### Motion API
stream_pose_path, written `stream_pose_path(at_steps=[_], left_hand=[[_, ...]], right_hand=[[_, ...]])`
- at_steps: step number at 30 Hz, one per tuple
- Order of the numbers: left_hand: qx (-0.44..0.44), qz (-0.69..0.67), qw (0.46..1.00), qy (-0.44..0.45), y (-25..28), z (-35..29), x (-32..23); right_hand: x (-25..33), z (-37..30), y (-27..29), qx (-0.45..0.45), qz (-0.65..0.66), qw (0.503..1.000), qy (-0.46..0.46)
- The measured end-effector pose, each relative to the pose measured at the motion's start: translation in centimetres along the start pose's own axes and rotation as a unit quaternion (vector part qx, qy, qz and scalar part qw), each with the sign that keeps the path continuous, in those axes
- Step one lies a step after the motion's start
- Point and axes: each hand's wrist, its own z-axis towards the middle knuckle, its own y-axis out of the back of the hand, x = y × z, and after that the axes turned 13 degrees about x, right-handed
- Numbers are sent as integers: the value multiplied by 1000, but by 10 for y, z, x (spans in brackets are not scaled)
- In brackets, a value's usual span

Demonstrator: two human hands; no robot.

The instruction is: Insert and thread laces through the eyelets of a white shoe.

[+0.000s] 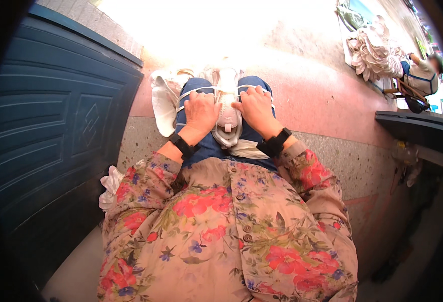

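A white shoe (227, 115) lies lengthwise on my lap between my thighs, its tongue and heel opening toward me. White laces (202, 89) cross its front and stretch out to both sides over my knees. My left hand (201, 111) is at the shoe's left edge, fingers curled on the lace. On the opposite edge my right hand (256, 111) is also closed around the lace, its thumb reaching toward the tongue. Both fingertips are partly hidden. More white shoe pieces (164, 103) hang beside my left knee, and pale material (247, 149) sits under the shoe.
A dark blue panelled door (55, 116) stands close on my left. White pieces (111, 187) lie near my left elbow. Far right, another person (422, 78) sits beside a pile of white shoe pieces (372, 53). A dark ledge (412, 126) juts out at right.
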Motion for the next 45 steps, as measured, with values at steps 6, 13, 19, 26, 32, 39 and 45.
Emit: stream_pose_path(at_steps=[6,13,19,26,32,39,45], left_hand=[[44,-94,994,26,-11,8,6],[-6,-118,993,-31,-7,10,5],[1,-157,982,-108,4,73,-7],[343,-197,917,-45,4,119,-31],[323,-447,833,44,34,113,-23],[310,-541,779,70,53,101,-17],[355,-551,746,116,28,106,-15]], right_hand=[[-22,17,-12,146,12,989,22],[-33,13,-17,60,102,989,94],[-31,10,-26,-3,124,987,104],[-12,1,-28,-91,155,983,35],[7,4,-9,-53,-54,996,53],[-21,17,-7,-35,-69,976,203],[-15,6,160,-395,-11,905,157]])
